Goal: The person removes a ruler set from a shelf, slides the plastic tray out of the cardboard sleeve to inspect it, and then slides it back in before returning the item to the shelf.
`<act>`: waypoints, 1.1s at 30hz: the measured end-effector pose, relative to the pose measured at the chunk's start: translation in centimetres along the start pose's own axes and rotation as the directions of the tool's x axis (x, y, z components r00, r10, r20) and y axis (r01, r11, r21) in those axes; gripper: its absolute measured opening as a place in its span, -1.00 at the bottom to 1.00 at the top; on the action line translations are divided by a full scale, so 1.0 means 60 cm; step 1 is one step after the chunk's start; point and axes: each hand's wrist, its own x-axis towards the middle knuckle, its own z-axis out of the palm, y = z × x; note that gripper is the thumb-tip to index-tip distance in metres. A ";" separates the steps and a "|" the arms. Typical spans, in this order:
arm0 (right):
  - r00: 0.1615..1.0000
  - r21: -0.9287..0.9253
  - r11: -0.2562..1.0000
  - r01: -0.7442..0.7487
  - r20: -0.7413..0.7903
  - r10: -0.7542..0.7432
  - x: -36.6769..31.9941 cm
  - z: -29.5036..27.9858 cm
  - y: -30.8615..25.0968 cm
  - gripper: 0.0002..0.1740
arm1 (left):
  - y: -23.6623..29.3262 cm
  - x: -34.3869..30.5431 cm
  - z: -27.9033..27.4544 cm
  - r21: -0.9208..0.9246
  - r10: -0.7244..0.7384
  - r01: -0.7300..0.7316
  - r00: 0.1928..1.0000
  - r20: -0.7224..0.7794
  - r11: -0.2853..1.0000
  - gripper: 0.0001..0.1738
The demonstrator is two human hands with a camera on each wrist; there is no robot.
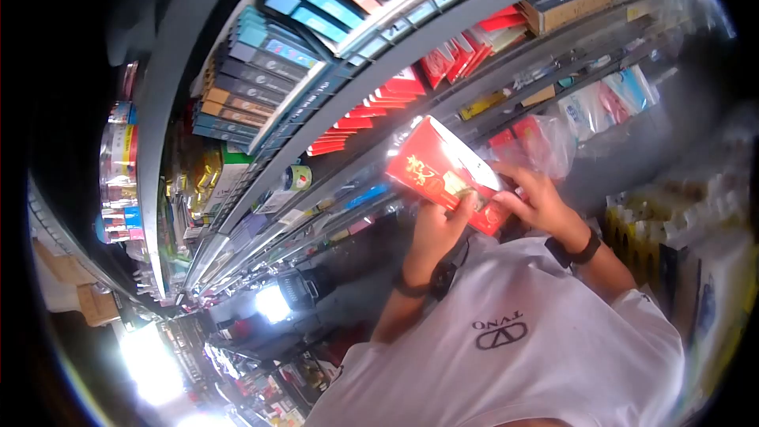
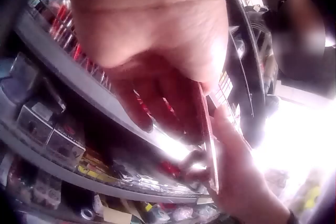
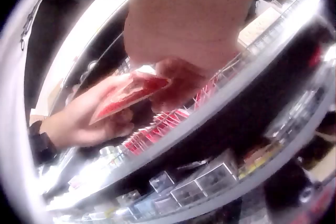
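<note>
Nearest, a white shirt point(image 1: 506, 364) is filling the lower part of the head view, with a dark band circling each wrist. Just beyond, the left hand point(image 1: 439, 225) is pinching a flat red packet point(image 1: 427, 162), its thumb lying across the printed face and its fingers reaching behind. The right hand point(image 1: 541, 198) is closing thumb and fingers on the packet's opposite side, so neither hand is standing wide; its fingertips are partly hiding in the wrist views. The packet is tilting in mid-air between the body and the shelving, its upper face catching glare, and the left wrist view is showing it edge-on and thin. Handling it well is probably calling for a light, even pinch from both sides, since a thin packet like this is likely creasing wherever one thumb is pressing harder. Turning the face out of the glare would be helping the eye, and moving the right fingers along the edge, while the left thumb is bearing the weight, seems safer than letting both hands slip together. Farther off, more red packets point(image 1: 385, 99) are leaning in a row on the shelf, stacked boxes point(image 1: 261, 71) are standing beside them, and a bright light point(image 1: 273, 303) is glaring in the distance.
</note>
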 end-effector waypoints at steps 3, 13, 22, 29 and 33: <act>0.989 0.279 0.959 -0.056 -0.113 0.090 0.001 0.014 0.073 -0.59 | -0.010 -0.009 -0.023 0.201 0.001 0.015 0.997 -0.083 0.979 -0.79; 0.841 0.181 0.838 -0.515 -0.083 0.535 -0.088 0.056 0.401 -0.73 | 0.011 0.074 -0.192 0.538 0.522 -0.272 0.759 -0.390 0.798 -0.27; 0.833 -0.137 0.822 -0.553 -0.076 0.548 -0.161 0.078 0.487 -0.72 | -0.048 0.077 -0.269 0.787 0.682 -0.217 0.658 -0.319 0.578 -0.46; 0.731 -0.263 0.702 -0.662 -0.020 0.682 -0.178 0.110 0.525 -0.72 | -0.036 0.082 -0.330 0.858 0.669 -0.194 0.713 -0.210 0.477 -0.08; 0.708 -0.291 0.683 -0.670 0.028 0.706 -0.194 0.156 0.522 -0.72 | -0.062 0.090 -0.358 0.916 0.738 -0.253 0.672 -0.065 0.310 -0.21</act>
